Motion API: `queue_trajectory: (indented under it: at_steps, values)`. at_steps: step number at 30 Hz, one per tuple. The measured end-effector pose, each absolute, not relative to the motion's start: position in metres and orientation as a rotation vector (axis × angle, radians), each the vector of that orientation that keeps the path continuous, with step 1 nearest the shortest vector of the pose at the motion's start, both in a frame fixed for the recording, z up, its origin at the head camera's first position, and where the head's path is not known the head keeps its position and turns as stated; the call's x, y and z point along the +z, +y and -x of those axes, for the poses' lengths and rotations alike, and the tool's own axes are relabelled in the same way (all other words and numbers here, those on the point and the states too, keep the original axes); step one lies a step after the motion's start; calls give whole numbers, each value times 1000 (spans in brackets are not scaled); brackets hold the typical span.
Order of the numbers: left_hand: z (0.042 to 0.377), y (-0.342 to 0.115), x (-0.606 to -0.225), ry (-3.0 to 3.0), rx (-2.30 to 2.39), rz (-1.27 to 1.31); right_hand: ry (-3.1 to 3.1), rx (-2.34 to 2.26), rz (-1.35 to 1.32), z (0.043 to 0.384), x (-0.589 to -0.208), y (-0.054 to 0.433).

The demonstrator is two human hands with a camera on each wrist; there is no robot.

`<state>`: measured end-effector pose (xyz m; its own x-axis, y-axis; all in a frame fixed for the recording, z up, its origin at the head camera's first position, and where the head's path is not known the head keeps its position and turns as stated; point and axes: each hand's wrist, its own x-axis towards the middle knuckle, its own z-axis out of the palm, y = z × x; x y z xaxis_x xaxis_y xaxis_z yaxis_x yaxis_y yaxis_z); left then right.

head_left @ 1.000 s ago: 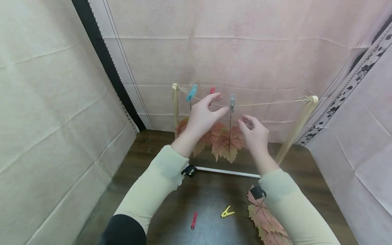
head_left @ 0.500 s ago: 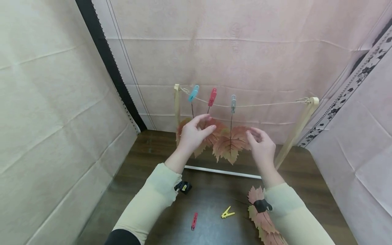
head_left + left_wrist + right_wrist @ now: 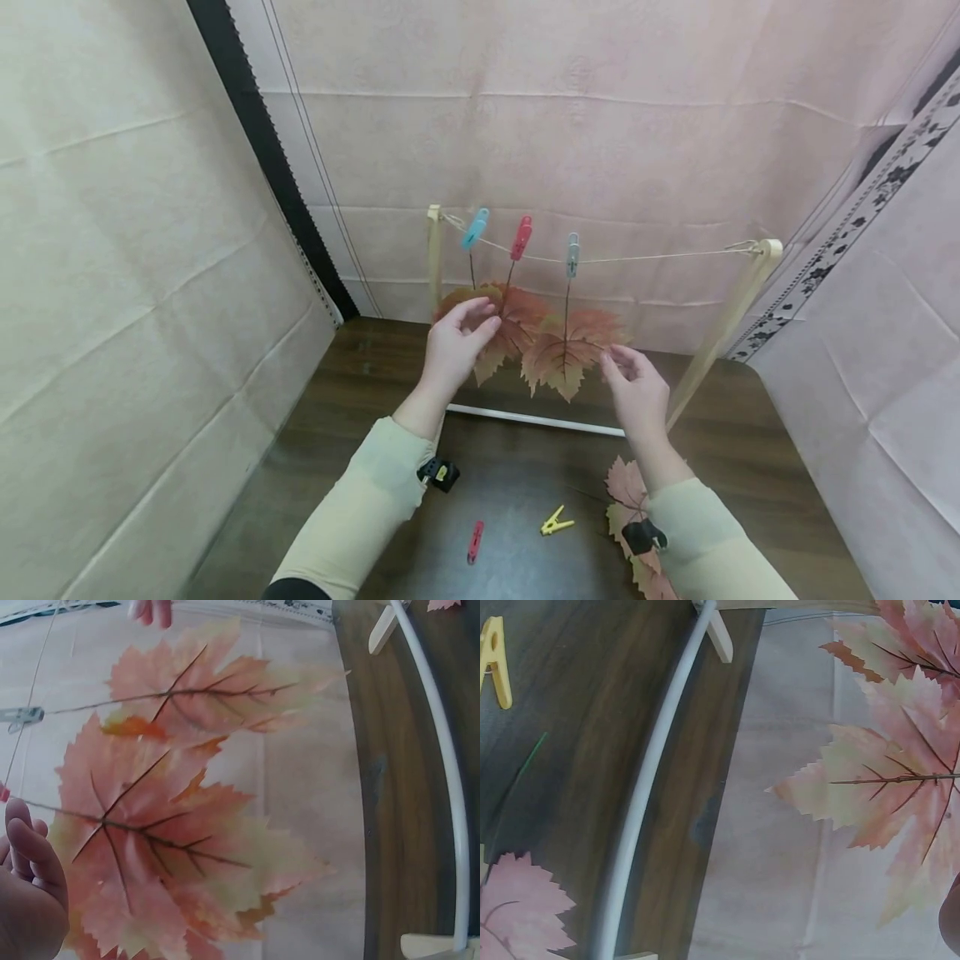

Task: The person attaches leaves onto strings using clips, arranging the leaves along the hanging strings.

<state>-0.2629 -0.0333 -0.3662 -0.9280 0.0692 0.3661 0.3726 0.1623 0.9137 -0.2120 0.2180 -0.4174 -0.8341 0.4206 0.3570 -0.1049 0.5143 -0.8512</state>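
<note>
Three clothespins hang on a string: a blue one (image 3: 476, 228), a red one (image 3: 521, 237) and a grey one (image 3: 573, 254). Each grips the stem of an autumn leaf; the grey one's leaf (image 3: 562, 354) hangs rightmost. In front of the middle leaf (image 3: 517, 317), my left hand (image 3: 453, 346) is held with loosely bent fingers and nothing in them. Beside the right edge of the rightmost leaf is my right hand (image 3: 637, 387), its fingers relaxed; the left wrist view shows its fingertips (image 3: 152, 611) apart from the leaf. The leftmost leaf is partly hidden.
Wooden posts (image 3: 723, 329) hold the string, with a white rod (image 3: 536, 419) low between them. On the dark table lie a red clothespin (image 3: 476, 542), a yellow clothespin (image 3: 557, 521) and more leaves (image 3: 624, 487), partly under my right forearm. Cloth walls surround the table.
My left hand has come down and left from the string, uncovering the red clothespin. My right hand has dropped lower beside the rightmost leaf. The hanging clothespins stay on the string.
</note>
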Motion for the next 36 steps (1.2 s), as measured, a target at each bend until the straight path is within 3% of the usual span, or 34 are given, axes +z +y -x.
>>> queue_trajectory:
  at_steps: [11,23,36]
  values:
    - [262,-46,-373,-2163,-1847,355,-2272,1329,320,201,-433,222]
    - [258,-60,-419,-2218,-1897,302,-2351,1365,404,183,-467,229]
    - [241,-62,-472,-2498,-1600,363,-2500,1333,400,167,-502,241]
